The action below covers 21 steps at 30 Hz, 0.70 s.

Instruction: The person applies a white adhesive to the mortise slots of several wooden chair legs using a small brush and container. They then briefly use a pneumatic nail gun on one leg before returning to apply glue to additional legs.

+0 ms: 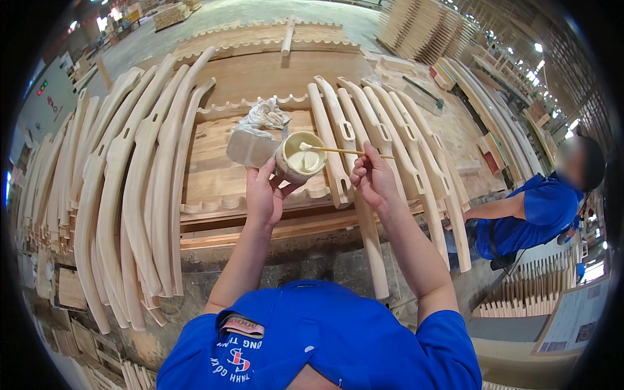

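Closest to me, past the blue shirt (pixel 312 338), the left hand (pixel 265 198) curls round the side of a round tub (pixel 294 174), fingers and thumb spread to its girth, tipping its mouth so the pale paste (pixel 311 162) inside shows. The tub is held up above the near part of the worktop (pixel 211 159), in front of the chest. The right hand (pixel 374 174) pinches a thin wooden stick (pixel 338 151) between thumb and fingers near its outer end; the other end, loaded with a pale blob, reaches over the rim into the tub.

I'd say good stirring here asks for a firm left grip and a modest tilt, so nothing slops over. Pinching the stick a little nearer the tub would likely give better control, and wiping its tip on the inner rim should stop drips on bare wood.

Just left of the tub sits a flat tan plate (pixel 249 149); whether the fingers touch it I can't tell. Behind it lies a crumpled white rag (pixel 263 116), handy for smears. Curved wooden pieces flank both sides, a left group (pixel 133 175) and a slotted right group (pixel 383 140). Farther off, a scalloped rail (pixel 260 47) crosses the boards, and beyond to the right rises a wooden stack (pixel 426 31).
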Tool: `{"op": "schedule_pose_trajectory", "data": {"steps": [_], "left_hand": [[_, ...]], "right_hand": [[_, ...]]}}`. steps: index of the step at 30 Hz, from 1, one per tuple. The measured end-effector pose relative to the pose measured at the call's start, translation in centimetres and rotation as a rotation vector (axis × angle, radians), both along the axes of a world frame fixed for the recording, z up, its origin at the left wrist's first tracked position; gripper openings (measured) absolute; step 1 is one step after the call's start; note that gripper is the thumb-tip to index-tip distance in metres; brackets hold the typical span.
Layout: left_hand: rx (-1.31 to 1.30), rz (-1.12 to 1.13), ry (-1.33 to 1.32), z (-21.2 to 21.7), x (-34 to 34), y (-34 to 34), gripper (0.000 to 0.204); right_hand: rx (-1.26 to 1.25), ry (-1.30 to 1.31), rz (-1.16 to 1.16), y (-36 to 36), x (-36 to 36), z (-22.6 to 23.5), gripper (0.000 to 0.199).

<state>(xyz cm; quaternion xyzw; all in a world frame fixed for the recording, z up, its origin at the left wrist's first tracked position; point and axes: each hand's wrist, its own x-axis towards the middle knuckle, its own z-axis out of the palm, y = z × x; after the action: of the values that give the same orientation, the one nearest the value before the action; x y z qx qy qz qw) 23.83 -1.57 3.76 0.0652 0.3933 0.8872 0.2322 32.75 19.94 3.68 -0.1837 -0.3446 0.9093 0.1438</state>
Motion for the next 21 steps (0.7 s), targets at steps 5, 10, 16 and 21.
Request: {"op": "schedule_pose_trajectory", "data": {"steps": [5,10,16,21], "left_hand": [[0.008,-0.038,-0.036,-0.9,0.3,0.0,0.035],[-0.015,-0.104,-0.090,-1.4,1.0,0.6,0.035],[-0.015,-0.034,-0.150,-4.1,-1.5,-1.8,0.039],[0.067,0.008,-0.214,-3.1,-2.8,0.6,0.039]], "right_hand": [[0.075,-0.077,-0.107,-1.2,1.0,2.6,0.013],[0.125,-0.003,-0.138,1.0,2.9,3.3,0.013],[0.929,0.070,-0.252,2.1,5.9,7.0,0.020],[1.282,-0.037,-0.229,0.2,5.6,7.9,0.022]]}}
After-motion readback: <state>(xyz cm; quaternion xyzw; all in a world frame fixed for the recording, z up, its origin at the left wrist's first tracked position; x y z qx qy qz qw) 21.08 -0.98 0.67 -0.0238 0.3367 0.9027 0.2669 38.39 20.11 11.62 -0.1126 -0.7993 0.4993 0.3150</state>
